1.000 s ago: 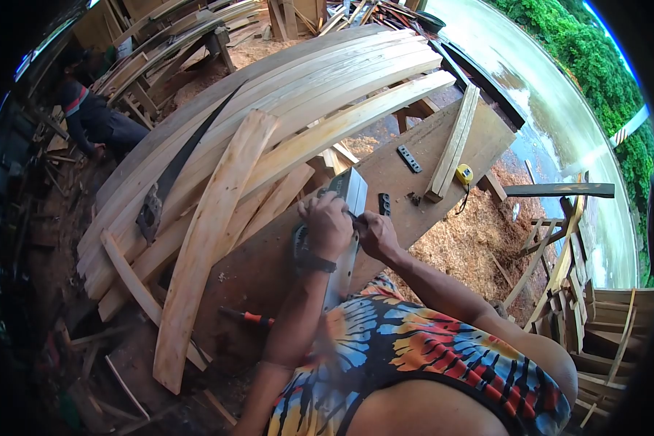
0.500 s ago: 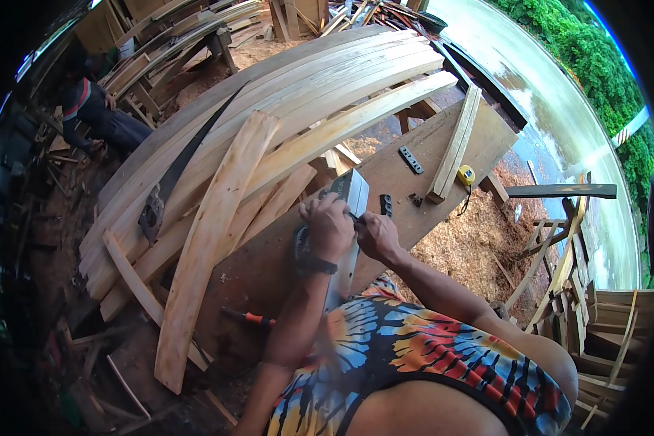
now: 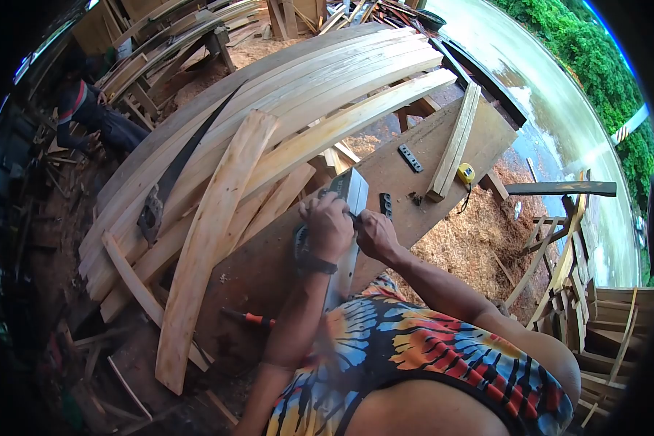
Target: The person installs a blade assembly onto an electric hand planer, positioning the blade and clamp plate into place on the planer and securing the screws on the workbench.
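Observation:
An electric planer lies on the wooden board before me, its flat silver sole turned toward me. My left hand, with a dark band at the wrist, is closed over the planer's side near the middle. Right beside it, my right hand is closed against the sole's edge; a small dark piece shows at its fingertips, its kind hidden. Two black slotted plates lie near the planer, one plate just beyond my right hand and another plate farther off. A screwdriver with a red and black handle lies left of my forearm.
A handsaw rests on long curved planks at the left. A yellow tape measure sits by a wooden bar. Wood shavings cover the ground at right. Another person crouches at far left.
Both my hands and the planer stay in the same place. The other person at far left has shifted an arm slightly.

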`<state>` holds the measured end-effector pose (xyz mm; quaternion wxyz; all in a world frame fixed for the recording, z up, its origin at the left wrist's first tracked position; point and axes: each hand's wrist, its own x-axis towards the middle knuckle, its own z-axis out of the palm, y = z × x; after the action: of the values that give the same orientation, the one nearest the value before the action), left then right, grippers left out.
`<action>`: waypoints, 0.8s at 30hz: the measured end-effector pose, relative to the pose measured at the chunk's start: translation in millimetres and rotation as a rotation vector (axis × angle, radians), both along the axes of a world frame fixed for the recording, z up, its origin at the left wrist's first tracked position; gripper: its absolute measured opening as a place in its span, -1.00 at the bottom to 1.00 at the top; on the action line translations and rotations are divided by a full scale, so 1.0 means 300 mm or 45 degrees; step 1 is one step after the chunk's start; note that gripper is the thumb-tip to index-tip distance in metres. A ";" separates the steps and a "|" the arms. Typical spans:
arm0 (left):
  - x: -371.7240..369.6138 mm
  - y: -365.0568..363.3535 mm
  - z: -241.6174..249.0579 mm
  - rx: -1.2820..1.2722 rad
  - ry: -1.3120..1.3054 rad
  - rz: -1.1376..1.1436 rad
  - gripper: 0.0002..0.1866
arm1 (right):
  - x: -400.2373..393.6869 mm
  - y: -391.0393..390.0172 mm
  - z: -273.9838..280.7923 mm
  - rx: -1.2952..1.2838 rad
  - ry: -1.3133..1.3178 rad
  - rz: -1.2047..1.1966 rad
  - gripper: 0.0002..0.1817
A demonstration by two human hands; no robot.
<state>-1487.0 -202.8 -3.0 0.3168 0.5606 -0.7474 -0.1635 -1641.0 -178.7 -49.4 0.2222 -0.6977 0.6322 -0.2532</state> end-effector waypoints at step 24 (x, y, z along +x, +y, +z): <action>0.020 -0.011 -0.027 0.008 0.162 0.007 -0.90 | -0.035 0.016 0.019 -0.252 -0.113 0.039 -0.86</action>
<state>-1481.0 -206.1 -11.2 0.3623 0.5521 -0.7237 -0.2004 -1651.4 -173.9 -43.9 0.1837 -0.7140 0.5828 -0.3417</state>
